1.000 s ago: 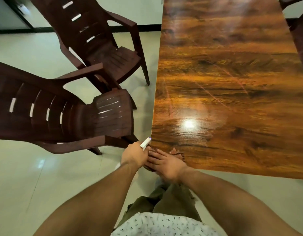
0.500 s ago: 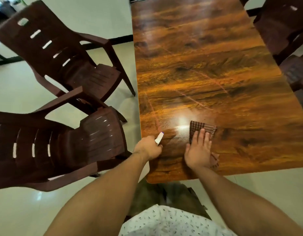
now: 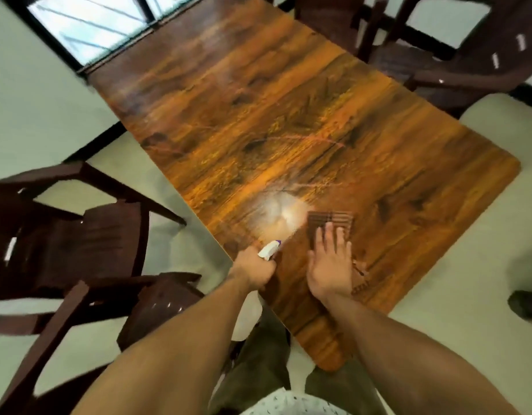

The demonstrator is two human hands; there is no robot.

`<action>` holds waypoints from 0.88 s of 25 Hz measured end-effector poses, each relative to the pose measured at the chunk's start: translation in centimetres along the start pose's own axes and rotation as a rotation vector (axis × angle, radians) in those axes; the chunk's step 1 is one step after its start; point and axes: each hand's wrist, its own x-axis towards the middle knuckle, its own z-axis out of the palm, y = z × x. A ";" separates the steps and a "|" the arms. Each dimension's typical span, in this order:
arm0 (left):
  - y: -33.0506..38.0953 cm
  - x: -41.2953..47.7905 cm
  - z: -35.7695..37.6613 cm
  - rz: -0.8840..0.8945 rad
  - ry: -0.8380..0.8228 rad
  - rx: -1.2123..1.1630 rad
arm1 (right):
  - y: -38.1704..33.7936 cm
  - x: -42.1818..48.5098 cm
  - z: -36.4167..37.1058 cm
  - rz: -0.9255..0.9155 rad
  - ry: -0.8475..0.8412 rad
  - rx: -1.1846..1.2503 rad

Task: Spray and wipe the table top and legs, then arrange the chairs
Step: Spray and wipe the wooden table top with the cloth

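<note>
Gripping a white spray bottle [image 3: 269, 250], nozzle pointed over the desk [image 3: 288, 115], the left hand [image 3: 252, 269] sits at lower centre of the frame. Just to its right, the right hand [image 3: 330, 265] lies flat with straight fingers, pressing a dark checked cloth [image 3: 330, 218] onto the glossy wood. Brown chairs [image 3: 64, 244] stand at left and upper right.

White spray bottle [image 3: 269, 249] points at glossy wooden table [image 3: 288, 130]; brown cloth [image 3: 327, 218] lies flat.
</note>
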 end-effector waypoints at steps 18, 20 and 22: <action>2.7 -1.2 -0.9 0.255 -0.045 0.222 | -1.4 -7.5 -1.4 -0.268 -0.257 -0.085; 4.1 -1.1 -1.0 0.288 -0.045 0.306 | -1.0 -7.0 -2.4 -0.286 -0.304 -0.079; 6.0 -0.4 -1.4 0.337 -0.017 0.419 | -0.2 -6.2 -2.6 -0.211 -0.268 -0.031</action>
